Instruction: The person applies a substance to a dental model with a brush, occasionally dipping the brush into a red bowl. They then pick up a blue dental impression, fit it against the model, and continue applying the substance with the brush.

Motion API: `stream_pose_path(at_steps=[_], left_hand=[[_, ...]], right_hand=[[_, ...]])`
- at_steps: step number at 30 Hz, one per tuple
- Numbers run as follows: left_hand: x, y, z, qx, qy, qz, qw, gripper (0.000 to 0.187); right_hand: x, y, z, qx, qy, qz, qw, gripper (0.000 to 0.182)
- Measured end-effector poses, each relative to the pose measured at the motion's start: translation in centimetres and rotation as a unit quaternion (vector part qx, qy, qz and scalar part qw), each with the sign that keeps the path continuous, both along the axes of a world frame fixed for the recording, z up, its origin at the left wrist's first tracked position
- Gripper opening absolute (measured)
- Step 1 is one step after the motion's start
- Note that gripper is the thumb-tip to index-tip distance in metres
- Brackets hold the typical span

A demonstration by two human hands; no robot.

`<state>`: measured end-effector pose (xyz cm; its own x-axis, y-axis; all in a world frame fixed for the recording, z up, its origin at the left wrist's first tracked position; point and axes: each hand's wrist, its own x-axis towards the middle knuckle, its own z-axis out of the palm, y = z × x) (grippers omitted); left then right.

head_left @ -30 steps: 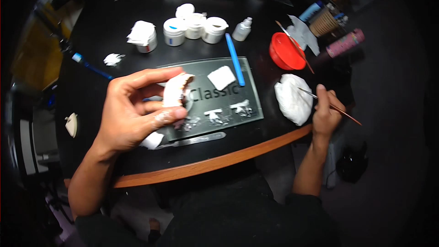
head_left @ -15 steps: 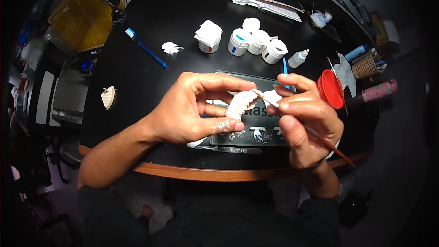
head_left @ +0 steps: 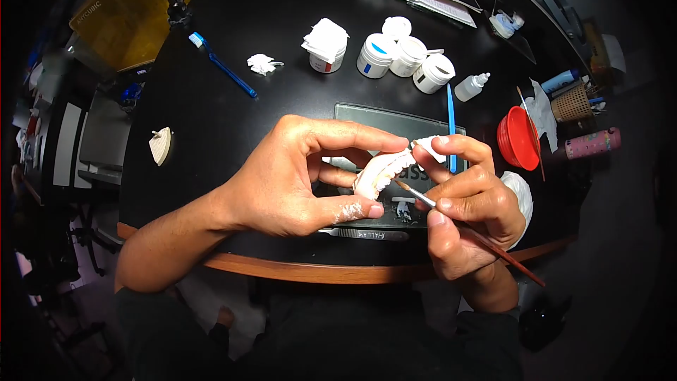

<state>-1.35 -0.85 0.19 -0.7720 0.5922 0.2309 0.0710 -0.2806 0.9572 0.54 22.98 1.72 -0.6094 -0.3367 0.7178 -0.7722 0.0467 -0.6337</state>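
My left hand (head_left: 296, 176) is closed around a pale dental model (head_left: 381, 173), its fingers at the far end and its thumb at the near end. White powder or paste marks that thumb. In my right hand (head_left: 472, 215) is a fine paintbrush (head_left: 499, 248) with a reddish handle, pinched close to its metal ferrule. The brush tip is right at the row of teeth. A white tissue (head_left: 523, 201) shows beside the back of the right hand. Beneath both hands lies a glass slab (head_left: 391, 118) with dark lettering and white smears, partly hidden.
Beyond the slab stand several white jars (head_left: 374, 63) and a dropper bottle (head_left: 471, 87). A blue tool (head_left: 451, 123) lies across the slab's right side. Right of it sits a red bowl (head_left: 518, 137). A toothbrush (head_left: 226, 70) lies left; a metal scalpel handle (head_left: 370, 234) lies near the front edge.
The brush tip has moved from the far end of the dental model toward the middle of its teeth. My left hand has turned the model slightly. The view has shifted a little.
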Motion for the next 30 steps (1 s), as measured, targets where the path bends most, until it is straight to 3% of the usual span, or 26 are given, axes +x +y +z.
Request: stream_pose_path(at_steps=[25,30], left_hand=[[0.2,0.09,0.44,0.016,0.0,0.008,1.0,0.056],[0.01,-0.09,0.1,0.008,0.016,-0.004,1.0,0.062]], right_hand=[[0.05,-0.07,0.03,0.03,0.032,-0.013,0.999,0.024],[0.08,0.02,0.17,0.034,0.035,-0.011,0.999,0.025]])
